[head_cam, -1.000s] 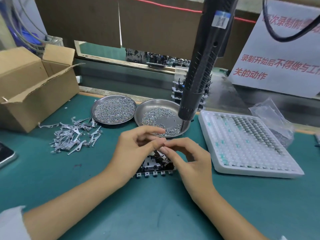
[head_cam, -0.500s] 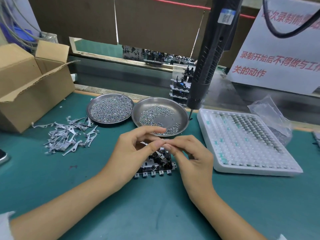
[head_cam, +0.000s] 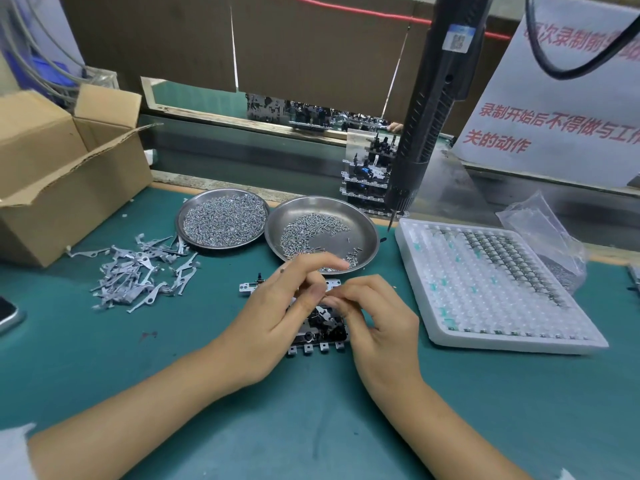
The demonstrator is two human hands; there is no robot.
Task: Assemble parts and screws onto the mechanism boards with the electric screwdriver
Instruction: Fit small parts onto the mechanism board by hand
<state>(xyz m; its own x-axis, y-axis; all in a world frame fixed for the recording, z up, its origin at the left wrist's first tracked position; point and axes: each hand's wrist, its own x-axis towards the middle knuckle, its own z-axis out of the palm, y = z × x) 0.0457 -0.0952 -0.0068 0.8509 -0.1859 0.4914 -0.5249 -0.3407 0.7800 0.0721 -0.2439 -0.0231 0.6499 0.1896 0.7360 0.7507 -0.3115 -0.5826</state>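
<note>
A black and silver mechanism board (head_cam: 320,337) lies flat on the green mat, mostly hidden under both hands. My left hand (head_cam: 273,320) sits over its left side with thumb and fingers curled. My right hand (head_cam: 379,327) is over its right side. The fingertips of both hands meet on a small metal part above the board; the part itself is barely visible. The black electric screwdriver (head_cam: 429,109) hangs free behind the dishes, bit tip down near the white tray, with no hand on it.
Two steel dishes of screws, the fuller (head_cam: 223,218) and the sparser (head_cam: 322,230), stand behind the hands. Loose metal levers (head_cam: 138,271) lie left, beside a cardboard box (head_cam: 62,171). A white parts tray (head_cam: 491,285) and a plastic bag (head_cam: 547,237) are right. Stacked boards (head_cam: 367,178) stand at the back.
Both hands stay at the board and their fingers have shifted slightly on the small part. The hanging screwdriver has swung away to the right, off the screw dish.
</note>
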